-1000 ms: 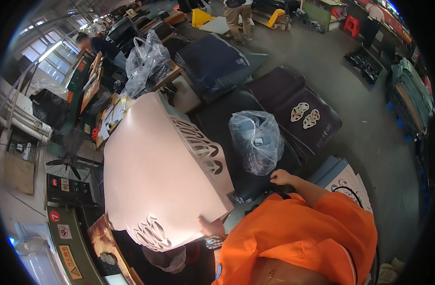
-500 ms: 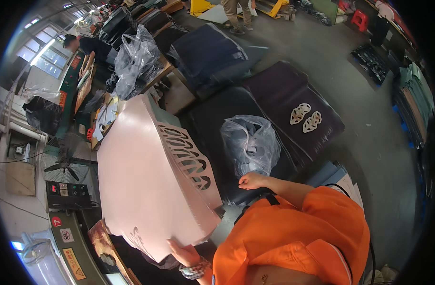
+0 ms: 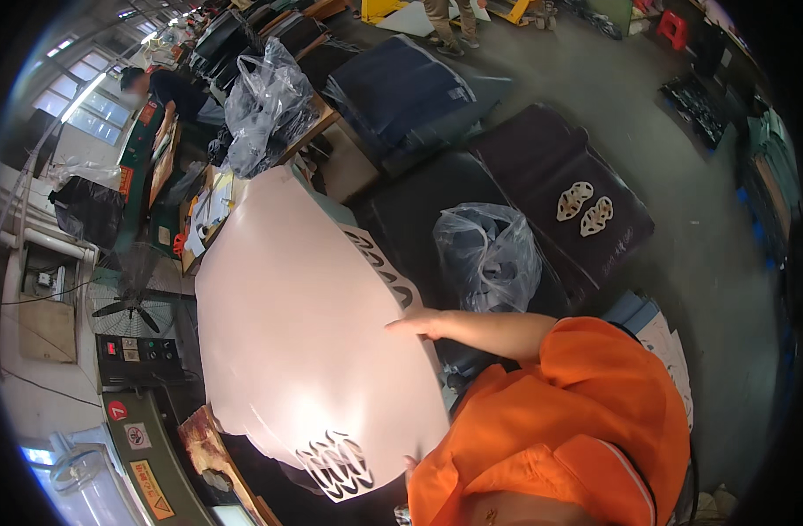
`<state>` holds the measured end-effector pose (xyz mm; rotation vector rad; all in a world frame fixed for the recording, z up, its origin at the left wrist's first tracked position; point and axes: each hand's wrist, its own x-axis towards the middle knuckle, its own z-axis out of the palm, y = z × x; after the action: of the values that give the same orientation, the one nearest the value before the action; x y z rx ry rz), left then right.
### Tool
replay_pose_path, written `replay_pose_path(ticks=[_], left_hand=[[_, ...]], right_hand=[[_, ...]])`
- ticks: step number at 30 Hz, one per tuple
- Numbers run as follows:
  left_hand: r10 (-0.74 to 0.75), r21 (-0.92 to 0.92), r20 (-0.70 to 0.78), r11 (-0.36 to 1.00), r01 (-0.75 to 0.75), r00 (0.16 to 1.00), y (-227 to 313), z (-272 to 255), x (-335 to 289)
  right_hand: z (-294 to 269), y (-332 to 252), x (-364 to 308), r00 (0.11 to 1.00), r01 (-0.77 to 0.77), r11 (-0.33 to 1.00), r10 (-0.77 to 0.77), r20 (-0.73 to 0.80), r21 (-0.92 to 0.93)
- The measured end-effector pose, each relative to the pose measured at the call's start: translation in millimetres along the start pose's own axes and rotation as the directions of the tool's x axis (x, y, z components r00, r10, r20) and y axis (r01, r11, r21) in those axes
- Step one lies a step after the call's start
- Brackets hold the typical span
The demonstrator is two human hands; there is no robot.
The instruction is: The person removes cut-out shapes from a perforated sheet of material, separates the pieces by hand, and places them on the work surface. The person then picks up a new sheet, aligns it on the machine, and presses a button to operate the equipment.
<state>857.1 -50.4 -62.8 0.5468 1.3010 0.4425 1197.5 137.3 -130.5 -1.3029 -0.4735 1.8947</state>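
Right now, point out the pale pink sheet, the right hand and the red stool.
Pale pink sheet (image 3: 296,324): head view, middle of its broad surface.
Right hand (image 3: 422,323): head view, middle of the hand.
Red stool (image 3: 673,30): head view, its side.

Left hand (image 3: 409,463) mostly hidden, standing person (image 3: 438,17) cut off

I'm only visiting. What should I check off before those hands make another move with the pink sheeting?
1. Right hand on the pink sheeting: ok, at its right edge.
2. Left hand gripping firmly: cannot tell, mostly hidden.
3. Sheeting uncut: not ok, cut-outs show at its near end.
4. Clear plastic bag off the sheeting: ok, to its right.
5. Number of layers: cannot tell.
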Motion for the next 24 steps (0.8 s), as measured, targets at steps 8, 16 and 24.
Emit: replay_pose_path(ticks=[8,16,24], left_hand=[[0.553,0.550,0.008,0.693,-0.465,0.833,115,-49,-43],[0.694,0.712,0.054,0.477,-0.515,0.718,158,-132,37],[0.903,0.988,-0.152,0.147,0.042,0.402,195,-230,135]], right_hand=[[-16,-36,63,0.924,0.154,0.969,-0.072,-0.375,0.192],[3,-55,57,0.802,0.069,0.982,-0.160,-0.575,-0.176],[20,-65,39,0.787,0.131,0.955,-0.262,-0.558,-0.265]])
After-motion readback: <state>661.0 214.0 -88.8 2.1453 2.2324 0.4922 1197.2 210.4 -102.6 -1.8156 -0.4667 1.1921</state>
